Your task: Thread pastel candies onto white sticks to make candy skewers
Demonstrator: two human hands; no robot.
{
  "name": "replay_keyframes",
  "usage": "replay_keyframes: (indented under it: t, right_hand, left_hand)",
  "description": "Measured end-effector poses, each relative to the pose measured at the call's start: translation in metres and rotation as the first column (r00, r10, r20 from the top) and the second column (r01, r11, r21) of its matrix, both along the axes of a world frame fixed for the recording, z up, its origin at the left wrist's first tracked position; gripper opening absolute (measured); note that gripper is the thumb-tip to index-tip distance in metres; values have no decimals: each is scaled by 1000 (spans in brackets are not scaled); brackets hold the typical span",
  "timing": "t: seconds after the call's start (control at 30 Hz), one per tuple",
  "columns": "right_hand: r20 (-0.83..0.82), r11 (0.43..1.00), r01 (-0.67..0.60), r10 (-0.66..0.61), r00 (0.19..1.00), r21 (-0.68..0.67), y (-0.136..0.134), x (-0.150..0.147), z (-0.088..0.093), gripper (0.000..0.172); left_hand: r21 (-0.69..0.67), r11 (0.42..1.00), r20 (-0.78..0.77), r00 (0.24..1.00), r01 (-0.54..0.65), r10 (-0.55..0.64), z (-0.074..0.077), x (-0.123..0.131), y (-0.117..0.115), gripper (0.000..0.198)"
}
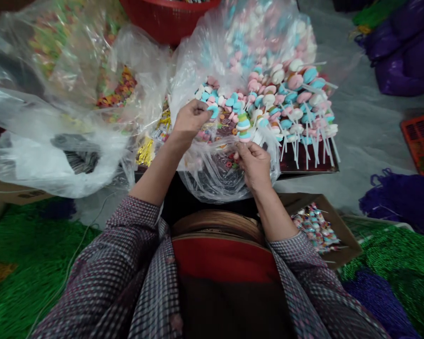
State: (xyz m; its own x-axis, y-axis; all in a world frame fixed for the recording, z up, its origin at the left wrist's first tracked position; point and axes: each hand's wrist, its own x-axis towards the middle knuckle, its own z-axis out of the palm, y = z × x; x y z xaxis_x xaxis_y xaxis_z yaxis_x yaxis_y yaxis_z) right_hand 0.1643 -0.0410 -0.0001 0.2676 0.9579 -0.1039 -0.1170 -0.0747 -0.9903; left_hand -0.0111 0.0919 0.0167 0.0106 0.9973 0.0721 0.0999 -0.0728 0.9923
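Between the fingertips of my left hand [192, 117] is a blue ring candy [213, 111]. My right hand [253, 162] pinches the lower end of a candy skewer [243, 127], held upright with blue, white, pink and green pieces stacked on it; its stick is mostly hidden by the fingers. Just beyond both hands lie loose pastel candies [233, 101] in pink, white and blue, spilling from a clear plastic bag [212, 52]. To the right of my right hand is a pile of finished-looking candy skewers [300, 101], their white sticks pointing toward me.
A bag of gummy rings [122, 89] lies at the left, with gold twist ties [146, 151] near my left forearm. A red basket [169, 21] stands behind. Wrapped candies fill a cardboard box [349, 249] below the table at right. Green netting [17, 273] covers the floor at left.
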Motion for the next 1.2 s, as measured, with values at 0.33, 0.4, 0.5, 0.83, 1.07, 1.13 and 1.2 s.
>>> replay_keyframes:
  t: [0.33,0.4,0.5,0.83,1.07,1.13,1.2]
  right_hand:
    - [99,993,7,-19,995,122,16,-20,4,38]
    - [80,997,11,-17,997,80,14,-17,5,41]
    - [11,1000,-11,11,1000,18,10,-12,9,40]
    - [403,972,81,-166,900,219,13,-13,5,34]
    - [588,943,-8,-201,783,333,9,-10,3,20]
    - [541,944,-27,-164,825,327,6,-11,4,20]
    - [452,958,-24,-113,885,287,4,-13,7,25]
  left_hand:
    - [-161,973,441,894,163,-77,3,34,-83,22]
    - [-193,966,460,885,172,-65,3,33,-86,20]
    - [-226,963,440,897,148,-34,2,30,-87,20]
    - [48,999,124,992,2,-8,-20,35,-91,11]
    - [83,991,139,984,105,-116,-22,36,-98,17]
    - [61,990,209,968,130,-140,-20,36,-97,20]
    - [35,991,268,954,129,-133,-18,37,-96,18]
